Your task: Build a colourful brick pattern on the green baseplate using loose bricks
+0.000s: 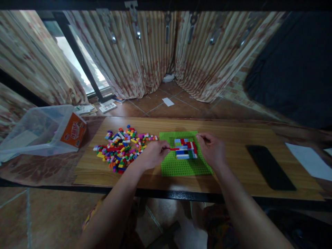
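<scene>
Left hand (155, 153) pinches one end of a long, thin red plastic brick (174, 149) between thumb and fingers; free end points right, over or against the left side of the flat red, white and blue brick build (184, 156). Contact between the two: cannot tell. Step in hand looks like adding this brick to the build. Next move probably calls for lining it up with the studs, then pressing down; a tilted brick could seat badly.

Pose: left forearm comes up from lower left, wrist low, back of hand up. Right hand (214, 149) is at the right edge of the build's base, forearm angled in from lower right, fingers curled and fairly narrow; cannot tell whether they hold anything.

Build sits on the square, studded green baseplate (168, 169), on the wood-grain counter (238, 135). Left of it, a loose pile of multicoloured plastic bricks (120, 157); farther left, a clear plastic bin with an orange label (46, 148). Well to the right, a flat black rectangular object (271, 167), then a white paper sheet (308, 160).
</scene>
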`<state>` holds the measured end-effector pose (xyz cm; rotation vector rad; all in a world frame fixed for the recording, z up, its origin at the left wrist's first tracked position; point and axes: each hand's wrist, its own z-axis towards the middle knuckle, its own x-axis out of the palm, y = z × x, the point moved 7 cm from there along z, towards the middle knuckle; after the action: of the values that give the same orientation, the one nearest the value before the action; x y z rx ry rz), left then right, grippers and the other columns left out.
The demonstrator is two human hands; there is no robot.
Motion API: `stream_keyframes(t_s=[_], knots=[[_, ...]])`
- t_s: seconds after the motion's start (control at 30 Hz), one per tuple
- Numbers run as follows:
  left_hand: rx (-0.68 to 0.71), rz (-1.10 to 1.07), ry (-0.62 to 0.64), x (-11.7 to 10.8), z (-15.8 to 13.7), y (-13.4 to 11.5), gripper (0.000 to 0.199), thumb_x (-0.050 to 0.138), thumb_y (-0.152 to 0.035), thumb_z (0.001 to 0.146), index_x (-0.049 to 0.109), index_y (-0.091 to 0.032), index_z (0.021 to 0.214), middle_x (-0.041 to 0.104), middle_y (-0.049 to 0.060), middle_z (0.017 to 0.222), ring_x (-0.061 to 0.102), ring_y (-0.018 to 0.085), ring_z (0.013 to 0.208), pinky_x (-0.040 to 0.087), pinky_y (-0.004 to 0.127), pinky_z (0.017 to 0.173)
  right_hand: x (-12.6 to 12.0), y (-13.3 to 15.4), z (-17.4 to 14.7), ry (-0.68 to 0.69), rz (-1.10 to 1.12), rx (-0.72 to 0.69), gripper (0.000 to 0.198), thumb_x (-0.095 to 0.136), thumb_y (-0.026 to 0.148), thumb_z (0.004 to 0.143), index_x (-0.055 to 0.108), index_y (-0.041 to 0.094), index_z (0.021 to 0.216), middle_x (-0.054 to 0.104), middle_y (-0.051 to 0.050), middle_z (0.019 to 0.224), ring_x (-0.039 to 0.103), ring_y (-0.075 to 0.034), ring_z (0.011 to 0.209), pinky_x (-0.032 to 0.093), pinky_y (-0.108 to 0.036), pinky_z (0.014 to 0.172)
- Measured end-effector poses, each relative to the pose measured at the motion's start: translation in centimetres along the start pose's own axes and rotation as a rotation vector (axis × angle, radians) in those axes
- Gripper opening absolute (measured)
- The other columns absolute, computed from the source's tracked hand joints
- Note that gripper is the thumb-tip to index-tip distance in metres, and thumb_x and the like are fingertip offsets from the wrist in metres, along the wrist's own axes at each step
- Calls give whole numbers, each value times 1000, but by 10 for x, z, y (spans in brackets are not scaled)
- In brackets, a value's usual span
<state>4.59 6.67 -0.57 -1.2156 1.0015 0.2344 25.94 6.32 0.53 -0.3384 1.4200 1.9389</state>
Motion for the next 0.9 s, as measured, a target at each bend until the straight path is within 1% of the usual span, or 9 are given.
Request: stream_keyframes(t_s=[0.1, 0.2, 0.33, 0.5, 0.73, 0.9], knots=[[-15, -5, -24, 14, 2, -3, 20, 51, -19, 89, 71, -17, 87, 69, 2, 76, 60, 14, 67, 42, 22, 63, 2, 4, -1, 20, -13, -28, 24, 51, 37, 87, 68, 22, 79, 70, -6, 83, 65, -22, 80, 49, -35, 75], [-38, -32, -45, 23, 5, -3, 20, 51, -20, 89, 71, -17, 87, 71, 2, 79, 62, 14, 69, 43, 22, 63, 8, 10, -3, 80, -5, -71, 23, 50, 34, 88, 67, 23, 79, 70, -5, 84, 64, -21, 82, 49, -35, 78], [-67, -33, -103, 26, 8, -4, 19, 53, -21, 90, 72, -17, 88, 72, 3, 80, 63, 15, 69, 44, 23, 65, 17, 17, -6, 184, 12, -139, 22, 51, 33, 89, 69, 23, 82, 68, -6, 87, 64, -22, 86, 48, -37, 83], [-115, -2, -158, 27, 10, -3, 16, 55, -23, 90, 70, -17, 88, 72, 3, 77, 63, 15, 66, 43, 24, 62, 21, 18, -9, 236, 34, -196, 19, 55, 32, 88, 72, 24, 86, 67, -6, 97, 63, -22, 94, 48, -40, 90], [-164, -3, -209, 30, 11, -3, 15, 57, -25, 90, 68, -17, 85, 69, 3, 73, 61, 15, 64, 41, 24, 60, 26, 6, -11, 305, 10, -132, 11, 66, 32, 81, 73, 26, 86, 64, -6, 108, 62, -23, 100, 46, -44, 94], [-187, -79, -246, 31, 14, 2, 12, 61, -26, 85, 67, -17, 79, 69, 1, 71, 60, 14, 63, 41, 23, 58, 28, 0, -10, 265, -37, -85, 9, 68, 32, 77, 72, 26, 82, 64, -7, 105, 61, -26, 100, 44, -47, 94]])
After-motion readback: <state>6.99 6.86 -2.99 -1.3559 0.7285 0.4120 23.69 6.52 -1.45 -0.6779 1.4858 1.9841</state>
